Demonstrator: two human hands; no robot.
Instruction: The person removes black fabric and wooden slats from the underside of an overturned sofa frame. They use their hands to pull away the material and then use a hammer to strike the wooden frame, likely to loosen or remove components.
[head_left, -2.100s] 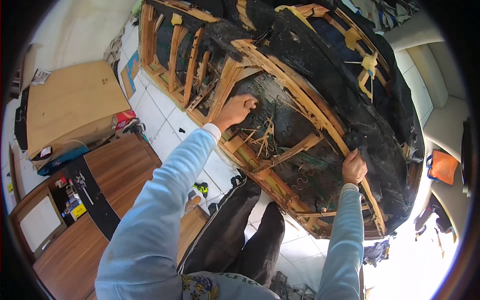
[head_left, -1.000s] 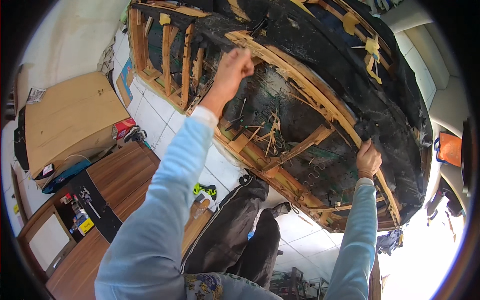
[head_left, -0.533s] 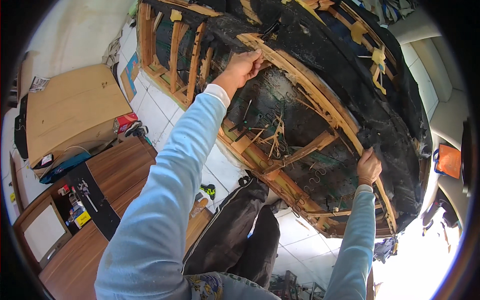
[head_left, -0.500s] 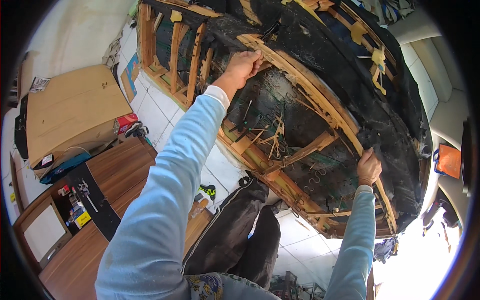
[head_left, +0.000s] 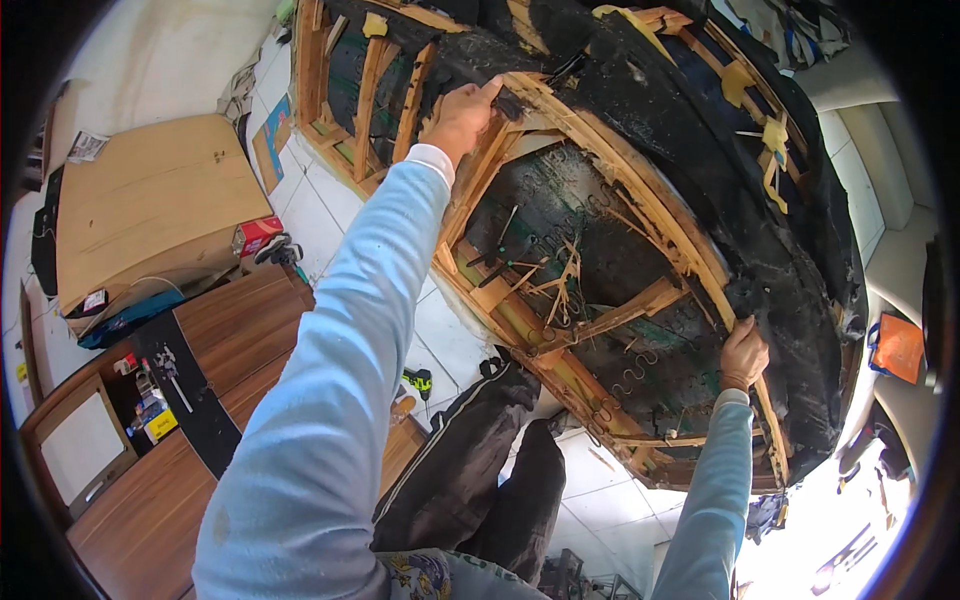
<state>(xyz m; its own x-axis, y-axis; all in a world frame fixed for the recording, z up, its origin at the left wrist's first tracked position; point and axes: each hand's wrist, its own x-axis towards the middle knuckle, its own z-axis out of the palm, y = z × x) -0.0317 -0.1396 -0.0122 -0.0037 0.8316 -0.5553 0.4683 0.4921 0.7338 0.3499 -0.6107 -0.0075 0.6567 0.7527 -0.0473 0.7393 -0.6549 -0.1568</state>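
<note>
Curved wooden rail [head_left: 636, 178] lies ahead of me in the sofa frame [head_left: 572, 350], its long axis going from far left to near right. My right hand [head_left: 745, 355] grips its near part; my left hand [head_left: 465, 118], half curled, is at its far end, whether gripping I cannot tell.

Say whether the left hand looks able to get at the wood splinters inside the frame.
Probably yes: the wood splinters lie in an open section of the frame with nothing seen covering them. The left hand is by the upper end of the curved rail.
</note>
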